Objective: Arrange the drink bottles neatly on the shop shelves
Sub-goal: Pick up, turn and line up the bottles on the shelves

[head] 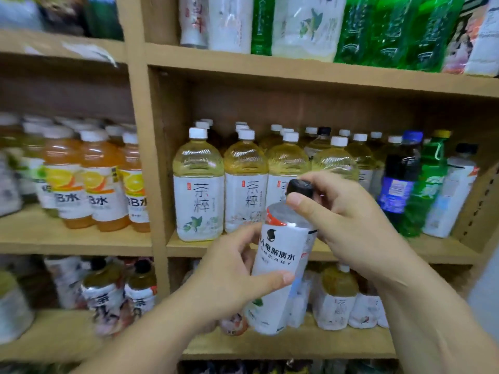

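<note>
Nearest, the left hand (pixel 229 279), entering from 7 o'clock, gripped the white label of a clear plastic bottle with a black cap (pixel 278 260), thumb across its front. From 4 o'clock, the right hand (pixel 351 225) pinched the neck just below that cap. This bottle was held slightly tilted before the wooden shelves (pixel 270 68). Behind it, at 12 o'clock, stood white-capped pale yellow tea bottles (pixel 198 184); orange juice bottles (pixel 102 184) stood at 9 o'clock, and a dark blue-labelled bottle (pixel 399 179) and a green bottle (pixel 429 184) at 3 o'clock.
</note>
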`<state>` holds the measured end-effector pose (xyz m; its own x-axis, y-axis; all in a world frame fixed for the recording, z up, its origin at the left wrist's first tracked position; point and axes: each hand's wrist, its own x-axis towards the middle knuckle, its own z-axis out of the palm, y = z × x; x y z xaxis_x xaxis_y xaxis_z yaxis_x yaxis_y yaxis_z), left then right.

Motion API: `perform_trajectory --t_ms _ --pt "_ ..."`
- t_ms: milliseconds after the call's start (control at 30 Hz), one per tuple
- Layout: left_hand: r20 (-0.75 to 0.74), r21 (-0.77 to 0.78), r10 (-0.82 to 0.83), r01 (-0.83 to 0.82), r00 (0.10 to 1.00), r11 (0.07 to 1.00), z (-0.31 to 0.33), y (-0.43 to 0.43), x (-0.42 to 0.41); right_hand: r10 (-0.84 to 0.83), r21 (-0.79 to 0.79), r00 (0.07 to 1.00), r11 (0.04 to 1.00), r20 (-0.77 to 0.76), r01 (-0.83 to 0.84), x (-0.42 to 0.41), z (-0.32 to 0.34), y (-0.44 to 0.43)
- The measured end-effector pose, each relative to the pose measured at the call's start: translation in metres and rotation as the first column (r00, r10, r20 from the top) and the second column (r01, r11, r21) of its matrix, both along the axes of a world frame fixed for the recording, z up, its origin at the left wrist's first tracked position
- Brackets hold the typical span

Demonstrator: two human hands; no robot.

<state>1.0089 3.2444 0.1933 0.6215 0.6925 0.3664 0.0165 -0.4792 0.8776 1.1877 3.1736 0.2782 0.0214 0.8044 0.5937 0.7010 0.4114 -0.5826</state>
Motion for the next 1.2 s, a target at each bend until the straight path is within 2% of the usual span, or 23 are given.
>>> perform_trajectory --t_ms 67,200,500,900,1033,1200 --pt "-0.009 -0.029 0.037 -0.037 0.999 0.999 -0.005 0.009 -0.031 0.074 0.007 0.997 0.997 -0.011 -0.074 -0.028 -0.001 0.017" --pt "-0.002 0.007 0.183 -0.183 0.983 0.983 -0.011 0.025 -0.095 0.207 -0.006 0.978 0.978 -0.003 -0.207 -0.089 -0.008 0.056" --pt "0.006 0.033 0.364 -0.364 0.932 0.931 -0.014 0.05 -0.241 0.371 0.001 0.928 0.928 -0.02 -0.371 -0.236 -0.01 0.114" --pt "0.048 0.047 0.447 -0.45 0.893 0.892 0.007 0.084 -0.442 0.417 0.024 0.906 0.909 -0.072 -0.416 -0.444 0.011 0.156" --pt "0.065 0.048 0.485 -0.488 0.872 0.872 0.022 0.097 -0.496 0.407 0.093 0.899 0.913 -0.161 -0.396 -0.501 0.019 0.178" --pt "0.107 0.039 0.573 -0.58 0.812 0.814 0.03 0.114 -0.546 0.441 0.097 0.87 0.898 -0.223 -0.43 -0.558 0.013 0.208"
